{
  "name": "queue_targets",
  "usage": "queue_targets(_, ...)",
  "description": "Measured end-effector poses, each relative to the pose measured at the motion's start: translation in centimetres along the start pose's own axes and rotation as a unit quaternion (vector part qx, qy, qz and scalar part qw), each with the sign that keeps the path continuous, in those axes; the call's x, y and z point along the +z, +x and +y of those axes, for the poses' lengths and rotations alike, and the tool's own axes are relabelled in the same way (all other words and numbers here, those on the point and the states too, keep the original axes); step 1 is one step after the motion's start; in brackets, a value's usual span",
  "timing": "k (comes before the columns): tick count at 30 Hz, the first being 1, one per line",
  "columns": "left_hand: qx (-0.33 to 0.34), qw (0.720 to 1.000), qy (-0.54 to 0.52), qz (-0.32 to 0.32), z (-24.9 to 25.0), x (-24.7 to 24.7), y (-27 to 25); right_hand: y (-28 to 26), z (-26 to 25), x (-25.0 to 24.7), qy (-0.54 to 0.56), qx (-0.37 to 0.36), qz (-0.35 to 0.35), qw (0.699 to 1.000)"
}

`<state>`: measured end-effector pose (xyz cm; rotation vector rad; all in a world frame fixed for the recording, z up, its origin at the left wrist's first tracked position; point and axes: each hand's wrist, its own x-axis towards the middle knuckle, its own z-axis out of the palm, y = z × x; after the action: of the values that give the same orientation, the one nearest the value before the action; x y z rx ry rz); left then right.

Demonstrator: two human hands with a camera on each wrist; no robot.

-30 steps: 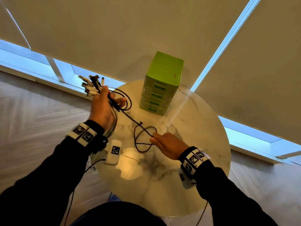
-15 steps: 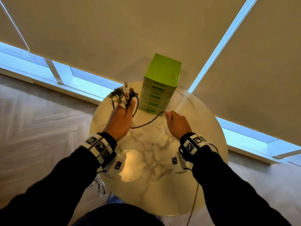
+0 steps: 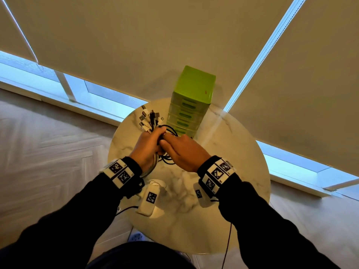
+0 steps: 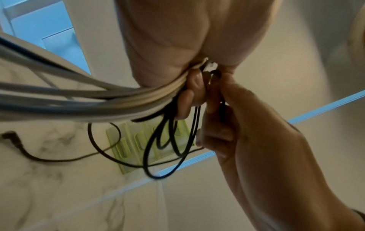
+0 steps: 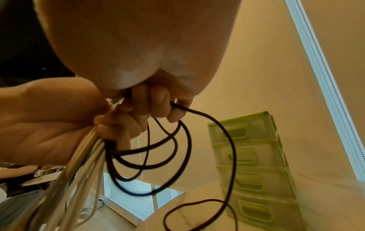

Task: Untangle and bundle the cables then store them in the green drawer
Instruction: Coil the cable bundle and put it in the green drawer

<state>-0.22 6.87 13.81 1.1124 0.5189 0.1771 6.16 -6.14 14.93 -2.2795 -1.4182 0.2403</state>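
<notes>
My left hand grips a bundle of white and black cables, with several plug ends fanning out above the fist. White strands trail back toward the wrist in the left wrist view. My right hand presses against the left one and pinches a black cable between its fingers. Loops of that black cable hang below both hands. The green drawer unit stands just behind the hands on the round marble table; its drawers look closed.
The table is small, and its edge drops to wooden floor on the left. Beige roller blinds and low window strips fill the back. A black cable end lies on the marble. Thin wires run down from both wristbands.
The right hand has come left from the far end of the black cable and joined the left hand at the bundle. The black cable, stretched before, now hangs in loops.
</notes>
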Motion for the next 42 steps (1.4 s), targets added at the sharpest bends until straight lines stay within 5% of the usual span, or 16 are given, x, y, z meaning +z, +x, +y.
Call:
queue_targets(9, 0.100, 0.982, -0.083, 0.138, 3.3, -3.7, 2.5, -6.2, 5.2, 1.5, 0.144, 0.170, -0.092, 0.970)
queue_targets(15, 0.145, 0.969, -0.071, 0.188, 4.6, -6.0, 2.7, -8.9, 10.0, 1.8, -0.062, 0.251, -0.164, 0.952)
queue_targets(19, 0.168, 0.971, -0.068, 0.159, 4.5, -6.2, 1.6, -7.6, 11.2, 1.1, -0.191, 0.315, -0.131, 0.920)
queue_targets(23, 0.181, 0.973, -0.031, 0.143, 3.6, -6.3, 0.6, -3.2, 8.5, 0.8, 0.048, 0.239, -0.055, 0.968)
queue_targets(29, 0.206, 0.959, 0.022, 0.194, 5.0, -9.7, -1.4, 4.0, 1.2, 3.6, 0.197, 0.113, -0.008, 0.974)
queue_targets(35, 0.209, 0.933, 0.030, 0.290, 7.7, -15.1, -4.3, 8.8, -5.4, 7.9, 0.252, 0.048, -0.084, 0.963)
queue_targets(42, 0.217, 0.899, 0.027, 0.381, 9.4, -21.5, -7.1, 9.0, -10.8, 16.4, 0.273, 0.084, -0.206, 0.936)
